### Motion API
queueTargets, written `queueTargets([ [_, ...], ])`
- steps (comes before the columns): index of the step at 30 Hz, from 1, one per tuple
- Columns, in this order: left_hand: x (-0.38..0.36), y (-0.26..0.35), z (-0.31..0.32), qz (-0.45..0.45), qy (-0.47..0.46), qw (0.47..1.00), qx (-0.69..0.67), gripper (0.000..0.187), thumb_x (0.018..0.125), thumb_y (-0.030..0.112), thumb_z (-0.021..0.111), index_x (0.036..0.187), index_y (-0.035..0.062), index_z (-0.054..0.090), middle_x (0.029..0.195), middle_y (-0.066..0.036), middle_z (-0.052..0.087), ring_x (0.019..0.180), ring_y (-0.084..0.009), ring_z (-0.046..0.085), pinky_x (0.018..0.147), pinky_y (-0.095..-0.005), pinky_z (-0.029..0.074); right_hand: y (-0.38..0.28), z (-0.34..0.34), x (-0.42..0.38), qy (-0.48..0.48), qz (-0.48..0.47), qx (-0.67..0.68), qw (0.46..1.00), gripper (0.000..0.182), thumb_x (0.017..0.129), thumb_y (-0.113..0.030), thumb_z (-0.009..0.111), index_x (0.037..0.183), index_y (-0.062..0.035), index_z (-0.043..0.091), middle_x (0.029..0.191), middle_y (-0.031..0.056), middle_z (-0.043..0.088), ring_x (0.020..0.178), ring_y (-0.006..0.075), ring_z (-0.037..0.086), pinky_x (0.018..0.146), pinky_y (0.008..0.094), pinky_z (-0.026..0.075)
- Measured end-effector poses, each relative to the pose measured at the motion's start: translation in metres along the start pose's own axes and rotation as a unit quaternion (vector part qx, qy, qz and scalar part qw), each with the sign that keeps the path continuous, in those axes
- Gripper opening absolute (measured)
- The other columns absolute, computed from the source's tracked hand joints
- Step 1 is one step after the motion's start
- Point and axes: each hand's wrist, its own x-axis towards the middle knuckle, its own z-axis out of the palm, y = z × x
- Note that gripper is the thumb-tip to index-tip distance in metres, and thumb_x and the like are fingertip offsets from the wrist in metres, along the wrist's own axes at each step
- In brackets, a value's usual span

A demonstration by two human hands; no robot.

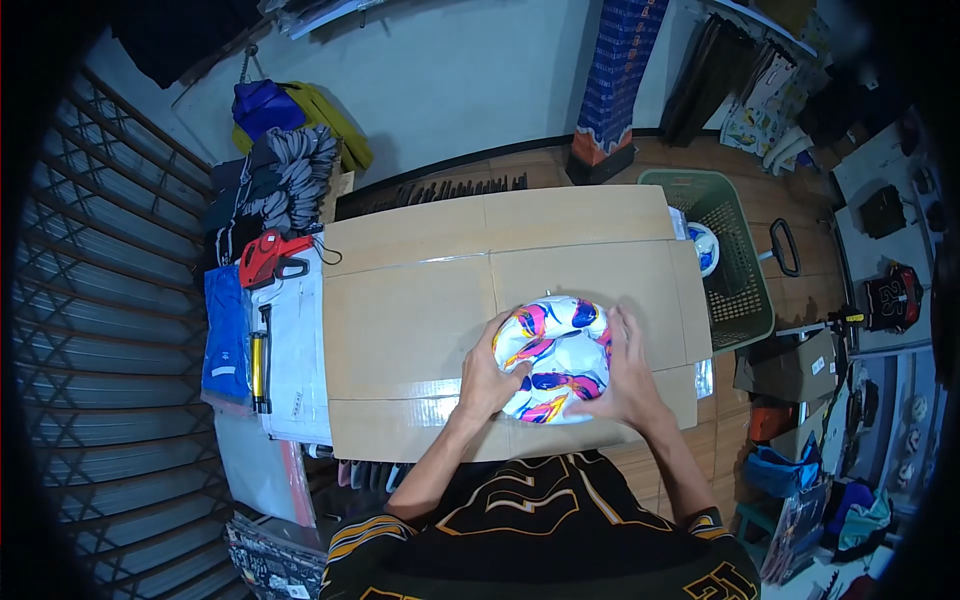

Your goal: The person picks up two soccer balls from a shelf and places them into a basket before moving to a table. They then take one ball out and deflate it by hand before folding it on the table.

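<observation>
A soft, caved-in ball (575, 352), white with pink, blue and yellow patterns, rests on a flattened cardboard sheet (405, 330). Its top is sunken into a hollow. My left hand (490, 368) grips the ball's left side, its thumb pressing near the front. From the opposite side my right hand (630, 372) curves round the ball, fingers along the far edge and thumb low at the front. The ball's underside is hidden.
Left of the cardboard lie a red-and-black tool (270, 258), a yellow hand pump (258, 365) and a blue packet (226, 330). A green basket (755, 270) holding a white-and-blue ball (704, 250) stands at the right. Open cardboard boxes (790, 368) sit beyond it.
</observation>
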Motion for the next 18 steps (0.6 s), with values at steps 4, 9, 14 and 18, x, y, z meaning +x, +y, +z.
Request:
queueTargets([
  [4,-0.001,0.004,-0.002,-0.002,-0.008,1.000,0.004,0.080,0.077,0.002,0.082,0.148,-0.0004,0.045,0.130,-0.023,0.066,0.124,-0.0326,0.065,0.107,-0.0404,0.049,0.000,-0.006,-0.007,-0.068,-0.053,-0.119,0.989,0.158,0.045,-0.064,0.096,0.159,0.0087,0.013,0.156,0.0362,0.023,0.137,0.0507,0.038,0.115,0.0553,0.035],
  [9,-0.010,0.009,-0.013,0.140,-0.042,0.975,0.170,0.133,0.058,0.035,0.099,0.155,-0.0092,0.020,0.152,-0.035,0.038,0.141,-0.0466,0.045,0.116,-0.0467,0.042,0.007,0.002,-0.009,-0.035,-0.032,-0.044,0.998,0.149,0.048,-0.056,0.097,0.155,0.0121,0.019,0.150,0.0321,0.035,0.128,0.0465,0.046,0.110,0.0518,0.040],
  [14,-0.012,0.014,-0.016,0.097,-0.122,0.964,0.213,0.157,0.044,0.046,0.103,0.156,-0.0100,0.008,0.153,-0.038,0.029,0.143,-0.0524,0.036,0.120,-0.0518,0.036,0.006,0.005,-0.002,-0.038,0.015,-0.001,0.999,0.131,0.050,-0.046,0.100,0.149,0.0073,0.033,0.135,0.0246,0.048,0.123,0.0419,0.050,0.104,0.0494,0.045],
  [18,-0.015,0.015,-0.005,0.124,-0.057,0.968,0.212,0.142,0.053,0.036,0.102,0.155,-0.0082,0.013,0.150,-0.035,0.033,0.140,-0.0505,0.040,0.118,-0.0505,0.038,0.010,0.013,0.005,-0.019,0.038,0.029,0.999,0.113,0.051,-0.040,0.101,0.139,0.0037,0.044,0.127,0.0213,0.052,0.119,0.0405,0.053,0.099,0.0486,0.048],
])
